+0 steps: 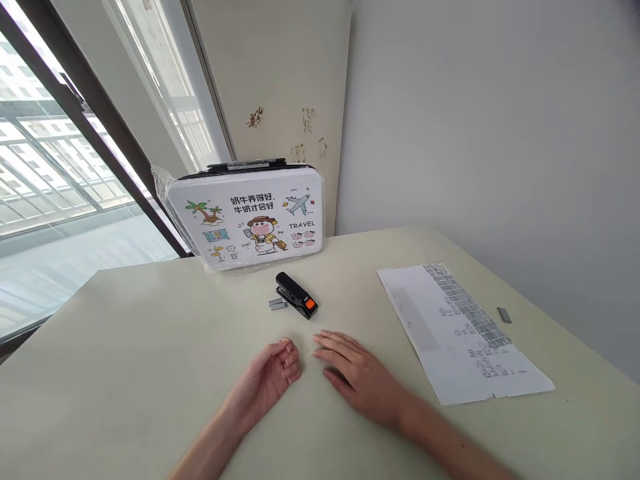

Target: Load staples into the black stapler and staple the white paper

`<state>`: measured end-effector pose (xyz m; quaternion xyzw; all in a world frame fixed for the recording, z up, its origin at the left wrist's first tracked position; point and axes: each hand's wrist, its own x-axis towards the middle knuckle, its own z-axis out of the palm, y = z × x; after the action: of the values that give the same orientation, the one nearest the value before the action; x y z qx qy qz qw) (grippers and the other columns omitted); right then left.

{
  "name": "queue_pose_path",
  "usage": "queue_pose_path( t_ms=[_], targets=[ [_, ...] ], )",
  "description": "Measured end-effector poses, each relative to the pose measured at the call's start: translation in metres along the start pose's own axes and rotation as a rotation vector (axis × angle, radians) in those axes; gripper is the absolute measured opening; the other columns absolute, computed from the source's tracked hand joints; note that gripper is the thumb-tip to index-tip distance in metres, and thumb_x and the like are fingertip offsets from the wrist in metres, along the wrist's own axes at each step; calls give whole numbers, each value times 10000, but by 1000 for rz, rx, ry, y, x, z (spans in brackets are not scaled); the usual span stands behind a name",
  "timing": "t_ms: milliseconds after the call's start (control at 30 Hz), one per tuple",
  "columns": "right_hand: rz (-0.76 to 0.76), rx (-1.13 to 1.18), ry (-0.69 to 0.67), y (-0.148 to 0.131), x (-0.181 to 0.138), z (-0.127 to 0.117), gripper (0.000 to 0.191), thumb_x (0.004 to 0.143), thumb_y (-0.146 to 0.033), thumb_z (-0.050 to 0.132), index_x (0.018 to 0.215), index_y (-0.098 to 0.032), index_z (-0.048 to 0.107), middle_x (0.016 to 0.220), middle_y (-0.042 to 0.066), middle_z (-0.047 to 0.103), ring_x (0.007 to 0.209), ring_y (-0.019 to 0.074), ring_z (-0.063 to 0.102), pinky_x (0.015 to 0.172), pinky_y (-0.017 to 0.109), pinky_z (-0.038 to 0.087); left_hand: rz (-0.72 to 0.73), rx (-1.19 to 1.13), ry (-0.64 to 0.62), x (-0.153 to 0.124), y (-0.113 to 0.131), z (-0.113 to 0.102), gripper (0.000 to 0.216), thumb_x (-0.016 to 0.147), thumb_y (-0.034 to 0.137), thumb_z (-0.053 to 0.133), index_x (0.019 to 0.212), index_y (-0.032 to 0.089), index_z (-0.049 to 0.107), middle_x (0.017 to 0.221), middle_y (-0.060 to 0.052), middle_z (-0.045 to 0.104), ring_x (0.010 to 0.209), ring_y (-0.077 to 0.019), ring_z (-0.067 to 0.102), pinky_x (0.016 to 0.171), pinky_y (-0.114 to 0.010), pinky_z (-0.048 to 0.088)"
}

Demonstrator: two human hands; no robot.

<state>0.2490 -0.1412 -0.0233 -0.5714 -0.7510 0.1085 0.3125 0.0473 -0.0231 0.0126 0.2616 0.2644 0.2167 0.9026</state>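
My left hand [270, 379] rests on the pale table [125, 373] with its palm turned up and its fingers curled in; nothing shows inside them. Beside it, my right hand [353, 370] lies palm down with fingers stretched out flat, holding nothing. A black stapler [296, 295] with an orange end lies a short way beyond both hands. A small strip of staples [278, 304] sits against the stapler's left side.
A white travel-print case [247, 217] stands against the wall behind the stapler. A printed sheet of paper [460, 333] lies to the right, with another staple strip [504, 315] past it near the table's right edge. A window is at left.
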Motion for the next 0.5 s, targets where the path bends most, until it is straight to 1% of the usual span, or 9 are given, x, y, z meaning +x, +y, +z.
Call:
queue_pose_path(
  t_ms=[67, 133, 200, 267, 333, 367, 433, 467, 500],
  targets=[
    [13, 8, -23, -2, 1, -1, 369, 1047, -196, 484, 1391, -216, 616, 1545, 71, 570, 1488, 227, 455, 1258, 468, 392, -3, -8, 2, 0, 0, -1, 188, 878, 231, 784, 789, 124, 658, 721, 24, 454, 601, -87, 390, 635, -245, 425],
    [21, 19, -69, -4, 0, -8, 383, 1054, -223, 485, 1420, -224, 601, 1579, 65, 534, 1515, 226, 417, 1263, 463, 384, -5, -14, 0, 0, 0, -1, 184, 874, 233, 788, 797, 123, 663, 722, 25, 452, 602, -86, 393, 634, -244, 423],
    [45, 22, -106, 1, -6, -23, 408, 1065, -278, 488, 1464, -254, 570, 1619, 46, 484, 1553, 232, 353, 1267, 475, 373, -9, -21, -2, 0, 0, -2, 185, 869, 236, 792, 796, 124, 663, 725, 25, 451, 601, -86, 392, 628, -242, 418],
    [123, -13, -99, 16, -17, -45, 439, 1078, -352, 473, 1511, -302, 524, 1655, 18, 430, 1582, 245, 285, 1269, 510, 358, -13, -24, -3, 0, 1, -1, 186, 861, 237, 798, 795, 126, 663, 727, 25, 450, 599, -85, 389, 620, -241, 411],
    [264, -100, -38, 44, -35, -74, 466, 1083, -441, 443, 1536, -341, 487, 1684, -5, 375, 1590, 260, 263, 1254, 525, 378, -13, -20, 0, -1, 2, 0, 185, 857, 238, 799, 796, 129, 662, 729, 25, 449, 597, -84, 386, 619, -242, 409],
    [344, -161, -4, 62, -46, -88, 483, 1084, -476, 419, 1550, -357, 466, 1697, -13, 347, 1589, 270, 265, 1253, 537, 374, -11, -14, 4, -2, 3, 1, 184, 859, 237, 798, 797, 130, 661, 730, 25, 448, 597, -85, 385, 621, -244, 407],
    [462, -296, 68, 103, -71, -115, 507, 1072, -546, 388, 1547, -387, 466, 1697, -25, 344, 1571, 300, 308, 1237, 567, 384, -9, 3, 11, -3, 3, 2, 187, 867, 239, 790, 790, 135, 655, 730, 26, 446, 598, -87, 382, 627, -249, 406],
    [496, -354, 84, 122, -84, -125, 539, 1059, -583, 387, 1560, -392, 449, 1698, -26, 341, 1565, 310, 319, 1230, 571, 393, -8, 11, 14, -3, 3, 2, 190, 872, 243, 785, 788, 137, 652, 732, 25, 447, 600, -88, 382, 630, -251, 404],
    [507, -400, 91, 139, -97, -132, 580, 1050, -608, 380, 1581, -380, 423, 1703, -18, 331, 1568, 318, 310, 1243, 576, 368, -8, 19, 15, -4, 3, 2, 195, 878, 250, 780, 787, 138, 649, 735, 23, 448, 604, -90, 382, 634, -254, 403]
  ],
)
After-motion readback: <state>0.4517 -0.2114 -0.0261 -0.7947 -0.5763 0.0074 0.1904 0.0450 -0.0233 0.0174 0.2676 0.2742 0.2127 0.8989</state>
